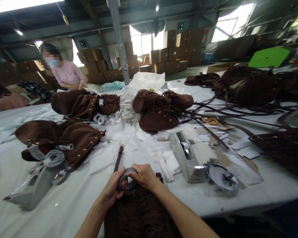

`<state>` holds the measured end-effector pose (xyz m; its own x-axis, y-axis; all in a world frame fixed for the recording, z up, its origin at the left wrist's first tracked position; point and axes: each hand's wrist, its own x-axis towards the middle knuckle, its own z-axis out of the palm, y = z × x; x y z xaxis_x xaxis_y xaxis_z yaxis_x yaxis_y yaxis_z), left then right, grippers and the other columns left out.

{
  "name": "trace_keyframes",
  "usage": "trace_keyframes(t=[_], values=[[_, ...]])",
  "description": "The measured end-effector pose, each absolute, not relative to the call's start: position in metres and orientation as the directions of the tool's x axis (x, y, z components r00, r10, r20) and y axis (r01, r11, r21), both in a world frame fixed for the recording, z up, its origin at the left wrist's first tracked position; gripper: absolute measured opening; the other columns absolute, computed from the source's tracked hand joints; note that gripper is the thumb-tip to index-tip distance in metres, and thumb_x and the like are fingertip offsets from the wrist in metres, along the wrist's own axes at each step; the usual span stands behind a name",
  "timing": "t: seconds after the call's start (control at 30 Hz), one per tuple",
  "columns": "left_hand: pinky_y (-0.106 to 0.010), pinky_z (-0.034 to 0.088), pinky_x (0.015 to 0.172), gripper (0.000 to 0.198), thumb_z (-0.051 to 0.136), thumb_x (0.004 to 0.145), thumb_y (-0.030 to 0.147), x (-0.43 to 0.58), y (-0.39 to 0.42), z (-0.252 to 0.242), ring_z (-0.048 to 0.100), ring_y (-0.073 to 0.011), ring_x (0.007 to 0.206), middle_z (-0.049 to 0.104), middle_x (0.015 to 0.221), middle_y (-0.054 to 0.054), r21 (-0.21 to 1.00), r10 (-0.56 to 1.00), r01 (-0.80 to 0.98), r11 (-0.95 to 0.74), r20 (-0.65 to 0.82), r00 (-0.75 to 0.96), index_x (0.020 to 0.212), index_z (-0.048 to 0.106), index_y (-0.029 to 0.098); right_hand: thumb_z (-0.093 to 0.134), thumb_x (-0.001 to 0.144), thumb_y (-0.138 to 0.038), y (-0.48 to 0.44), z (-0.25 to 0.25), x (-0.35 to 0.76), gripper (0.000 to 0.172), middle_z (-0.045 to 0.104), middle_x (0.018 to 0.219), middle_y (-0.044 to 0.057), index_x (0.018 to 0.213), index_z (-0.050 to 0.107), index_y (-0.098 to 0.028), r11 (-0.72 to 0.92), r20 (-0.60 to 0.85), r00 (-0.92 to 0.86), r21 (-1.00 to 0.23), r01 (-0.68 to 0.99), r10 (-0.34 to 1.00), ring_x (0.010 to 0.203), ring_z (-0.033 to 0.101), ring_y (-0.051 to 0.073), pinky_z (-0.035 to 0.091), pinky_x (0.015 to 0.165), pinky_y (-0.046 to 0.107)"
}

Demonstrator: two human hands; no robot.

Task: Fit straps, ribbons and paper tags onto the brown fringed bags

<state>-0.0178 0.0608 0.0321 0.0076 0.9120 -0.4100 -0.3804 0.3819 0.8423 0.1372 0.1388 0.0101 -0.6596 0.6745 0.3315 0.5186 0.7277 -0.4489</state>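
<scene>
Just above a dark brown fringed bag point(141, 215), a grey ring-shaped coil point(121, 185) is pinched between both hands. My left hand point(114, 186) curls round its left side, with the thumb at the upper rim. From the right, my right hand point(145, 175) grips the coil's upper edge, fingers bent. What the coil is made of, I cannot make out. Beyond my left hand a brown strap with a buckle point(119, 157) lies stretched out on the white-covered table point(76, 201). The bag's lower part runs out of view towards me.
Tape dispensers stand at right point(186, 158) and left point(34, 191). A clear-wrapped roll point(222, 178) lies by the right one. Stuffed brown bags point(81, 142) sit at left and centre; more bags point(250, 86) are heaped at right. Yellow-handled scissors point(211, 121) lie among straps. A masked person point(68, 74) stands across the table.
</scene>
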Motion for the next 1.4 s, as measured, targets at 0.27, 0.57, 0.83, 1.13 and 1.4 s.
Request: trace_keyframes(t=[0.27,0.57,0.83,1.13,1.4], values=[[-0.012,0.016,0.027,0.04,0.064,0.072,0.054,-0.017,0.059,0.017,0.029,-0.0035,0.034,0.039,0.047,0.007,0.824,0.929,-0.479,0.303,-0.367,-0.043,0.069,0.053,0.015,0.035,0.093,-0.058,0.135,0.013,0.129,0.05,0.067,0.074,0.004,0.081,0.062,-0.018,0.718,0.319,-0.648,-0.403,0.568,0.692,0.067,0.061,0.015,0.031,0.057,0.023],[-0.014,0.012,0.028,0.042,0.065,0.069,0.055,-0.015,0.065,0.014,0.025,-0.004,0.034,0.041,0.047,0.007,0.875,0.958,-0.447,0.188,-0.263,-0.112,0.066,0.047,0.018,0.04,0.091,-0.052,0.073,0.017,0.213,0.045,0.063,0.109,0.013,0.116,0.057,-0.018,0.481,0.488,-0.223,-0.503,0.718,0.844,0.103,0.058,0.027,0.044,0.092,0.041],[-0.016,0.012,0.03,0.039,0.064,0.069,0.054,-0.013,0.06,0.022,0.028,-0.0057,0.035,0.045,0.049,0.006,0.915,0.966,-0.385,0.122,-0.199,-0.166,0.068,0.05,0.017,0.048,0.084,-0.05,-0.009,-0.046,0.244,0.053,0.062,0.111,0.013,0.129,0.048,-0.023,0.235,0.279,-0.077,-0.589,0.773,0.957,0.096,0.064,0.029,0.054,0.075,0.039],[-0.018,0.032,0.047,0.03,0.064,0.074,0.042,-0.006,0.026,0.113,0.042,-0.0093,0.051,0.05,0.054,0.003,0.987,0.96,0.079,-0.142,0.157,-0.231,0.065,0.057,0.015,0.045,0.076,-0.016,0.017,-0.017,0.169,0.042,0.066,0.094,0.011,0.116,0.059,-0.014,0.281,0.289,-0.106,-0.674,0.683,0.951,0.088,0.064,0.025,0.053,0.077,0.036],[-0.016,0.017,0.036,0.043,0.064,0.072,0.055,0.009,0.009,0.02,0.029,-0.0047,0.038,0.04,0.046,0.006,0.958,0.973,-0.286,0.001,-0.068,-0.223,0.066,0.049,0.016,0.046,0.088,-0.028,0.019,-0.011,0.175,0.028,0.065,0.083,0.007,0.104,0.065,-0.016,0.309,0.317,-0.102,-0.717,0.625,0.943,0.069,0.062,0.019,0.051,0.067,0.03]])
